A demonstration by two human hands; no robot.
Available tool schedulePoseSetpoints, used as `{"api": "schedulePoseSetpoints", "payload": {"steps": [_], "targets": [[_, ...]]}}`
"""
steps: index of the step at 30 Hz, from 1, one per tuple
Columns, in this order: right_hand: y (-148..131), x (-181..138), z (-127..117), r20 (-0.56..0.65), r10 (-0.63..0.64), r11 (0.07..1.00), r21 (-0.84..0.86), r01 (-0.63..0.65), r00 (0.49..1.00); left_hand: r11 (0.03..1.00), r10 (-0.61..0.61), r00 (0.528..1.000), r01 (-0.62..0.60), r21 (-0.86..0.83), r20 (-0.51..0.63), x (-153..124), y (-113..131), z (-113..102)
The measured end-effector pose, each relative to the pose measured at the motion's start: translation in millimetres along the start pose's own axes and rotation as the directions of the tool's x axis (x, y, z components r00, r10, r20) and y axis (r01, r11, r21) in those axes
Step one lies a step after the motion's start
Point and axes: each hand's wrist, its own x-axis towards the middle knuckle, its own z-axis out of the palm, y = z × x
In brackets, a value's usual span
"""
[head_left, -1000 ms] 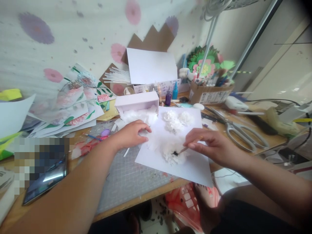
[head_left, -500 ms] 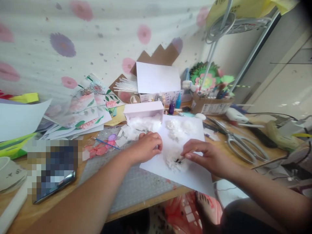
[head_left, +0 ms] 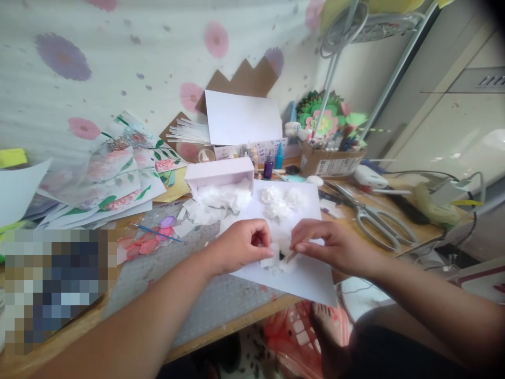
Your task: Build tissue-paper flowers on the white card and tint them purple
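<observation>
box (head_left: 220, 173): centre, on its side, tissue (head_left: 221, 197) spilling out
carton (head_left: 331, 160): upper right, holds pens
flower (head_left: 277, 265): on sheet (head_left: 307, 273), between both hands
left hand (head_left: 244, 245): pinching flower's edge
right hand (head_left: 327, 245): gripping brush (head_left: 292, 256), tip at flower

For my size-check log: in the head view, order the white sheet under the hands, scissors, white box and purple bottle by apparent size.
1. white sheet
2. scissors and white box: too alike to rank, scissors longer, box bulkier
3. purple bottle
</observation>
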Motion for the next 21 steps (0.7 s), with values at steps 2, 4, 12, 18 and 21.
{"api": "schedulePoseSetpoints", "payload": {"steps": [2, 4, 12, 18, 21], "targets": [[-0.2, -0.9, -0.9, 0.01, 0.009, 1.0, 0.0, -0.009, 1.0, 0.999, -0.013, 1.0, 0.013, -0.036, -0.003, 1.9, 0.8, 7.4], [-0.1, -2.0, -1.9, 0.006, 0.013, 1.0, 0.007, -0.013, 1.0, 0.998, -0.029, 0.999, 0.028, -0.048, -0.032, 4.1, 1.5, 13.0], [-4.7, -2.6, -1.2, -0.181, -0.024, 0.998, 0.049, 0.034, 0.983, 0.996, -0.09, 0.985, 0.09, -0.005, -0.148, 7.3, 2.5, 21.1], [-1.9, 0.9, 13.1, -0.146, -0.103, 0.99, -0.113, 0.087, 0.984, 0.996, -0.074, 0.987, 0.079, 0.031, -0.142, 9.0, -0.1, 22.4], [-1.2, 1.9, 20.7, -0.118, -0.086, 0.981, -0.182, 0.064, 0.989, 0.998, -0.055, 0.99, 0.06, 0.037, -0.128, 9.1, -2.9, 20.9]]}}
